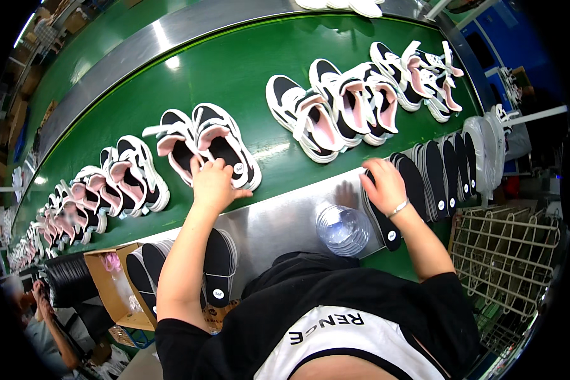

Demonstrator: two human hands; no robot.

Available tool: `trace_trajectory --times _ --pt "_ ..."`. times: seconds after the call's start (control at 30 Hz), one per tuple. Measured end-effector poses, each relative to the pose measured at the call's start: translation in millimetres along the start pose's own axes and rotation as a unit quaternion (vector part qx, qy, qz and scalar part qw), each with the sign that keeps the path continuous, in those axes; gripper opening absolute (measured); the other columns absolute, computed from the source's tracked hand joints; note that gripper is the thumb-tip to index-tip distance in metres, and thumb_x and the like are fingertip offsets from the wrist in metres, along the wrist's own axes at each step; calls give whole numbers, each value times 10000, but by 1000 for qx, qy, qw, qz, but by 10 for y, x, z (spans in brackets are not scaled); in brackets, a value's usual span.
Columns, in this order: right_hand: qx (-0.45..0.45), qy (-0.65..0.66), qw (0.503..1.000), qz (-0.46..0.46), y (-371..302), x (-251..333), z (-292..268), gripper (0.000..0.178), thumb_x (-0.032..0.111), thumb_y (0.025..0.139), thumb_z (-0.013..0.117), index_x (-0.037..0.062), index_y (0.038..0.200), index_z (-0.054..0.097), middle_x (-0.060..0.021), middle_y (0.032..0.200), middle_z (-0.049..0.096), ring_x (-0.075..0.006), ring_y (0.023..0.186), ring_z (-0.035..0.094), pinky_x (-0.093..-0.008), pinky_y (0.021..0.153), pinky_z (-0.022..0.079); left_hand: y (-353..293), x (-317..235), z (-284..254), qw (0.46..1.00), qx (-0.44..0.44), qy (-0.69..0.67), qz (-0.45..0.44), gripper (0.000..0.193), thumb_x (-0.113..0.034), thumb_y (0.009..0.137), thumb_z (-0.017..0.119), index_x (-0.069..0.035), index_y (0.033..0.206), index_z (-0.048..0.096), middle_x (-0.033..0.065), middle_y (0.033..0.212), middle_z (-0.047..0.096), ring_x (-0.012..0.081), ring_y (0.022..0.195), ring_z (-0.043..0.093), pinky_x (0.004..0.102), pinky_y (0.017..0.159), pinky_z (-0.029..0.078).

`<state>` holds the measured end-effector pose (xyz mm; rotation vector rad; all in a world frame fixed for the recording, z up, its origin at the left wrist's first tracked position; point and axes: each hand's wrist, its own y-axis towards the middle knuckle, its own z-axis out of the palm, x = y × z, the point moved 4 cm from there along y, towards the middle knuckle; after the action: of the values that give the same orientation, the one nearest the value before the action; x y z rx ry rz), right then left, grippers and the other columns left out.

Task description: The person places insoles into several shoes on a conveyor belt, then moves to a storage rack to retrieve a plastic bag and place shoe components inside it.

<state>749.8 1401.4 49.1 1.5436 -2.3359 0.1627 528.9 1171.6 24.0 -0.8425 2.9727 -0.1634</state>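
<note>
My left hand (214,185) reaches to the heel openings of a pair of black-and-white sneakers with pink linings. Its fingers lie over the inner edge of the left sneaker (175,140), and its thumb sticks out to the right, apart from the fingers. In the right sneaker (227,144) a black insole with a round white sticker shows. My right hand (386,186) rests over the far end of a stack of black insoles (386,229), its thumb and fingers apart. Whether its fingertips touch the top insole I cannot tell.
Several more sneakers (304,118) line the green conveyor belt (259,57) to both sides. A clear round plastic container (342,229) stands on the metal ledge (278,221). Further insole stacks (220,259) flank me. A cardboard box (117,285) sits left, a wire rack (503,259) right.
</note>
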Motion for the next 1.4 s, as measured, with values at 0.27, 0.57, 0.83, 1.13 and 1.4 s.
trace_trajectory --times 0.27,0.57,0.83,1.13,1.4 --pt "147 -110 953 240 -1089 -436 276 598 394 622 656 53 1066 447 -188 1166 389 -338 1026 426 -426 790 397 536 -905 202 901 114 -419 18 369 -310 754 535 2 948 567 177 883 589 314 774 571 370 698 441" --pt "101 -19 952 288 -1091 -560 105 462 299 570 686 79 930 498 -147 1031 439 -299 986 424 -408 790 356 1277 -928 575 808 -255 -514 -136 655 -333 690 617 -66 1221 341 185 1178 397 330 1126 313 401 951 226" --pt "-1 3 998 -60 148 159 -434 104 119 623 602 64 688 544 -76 903 500 -239 760 552 -290 584 449 1502 -717 523 769 -218 -562 -213 322 -197 717 611 -17 968 519 139 868 589 219 804 569 301 713 436" --pt "180 -175 963 -99 1074 417 725 109 98 677 523 36 713 605 -130 844 538 -271 702 580 -350 606 481 1189 -743 417 771 -206 -557 -231 382 -292 711 617 4 928 511 168 841 597 296 791 583 351 687 446" --pt "140 -70 983 -100 899 339 542 121 129 694 515 32 695 587 -144 823 536 -274 693 575 -371 605 472 1190 -782 426 754 -149 -577 -277 423 -338 694 639 5 906 512 176 843 593 300 805 581 353 693 444"
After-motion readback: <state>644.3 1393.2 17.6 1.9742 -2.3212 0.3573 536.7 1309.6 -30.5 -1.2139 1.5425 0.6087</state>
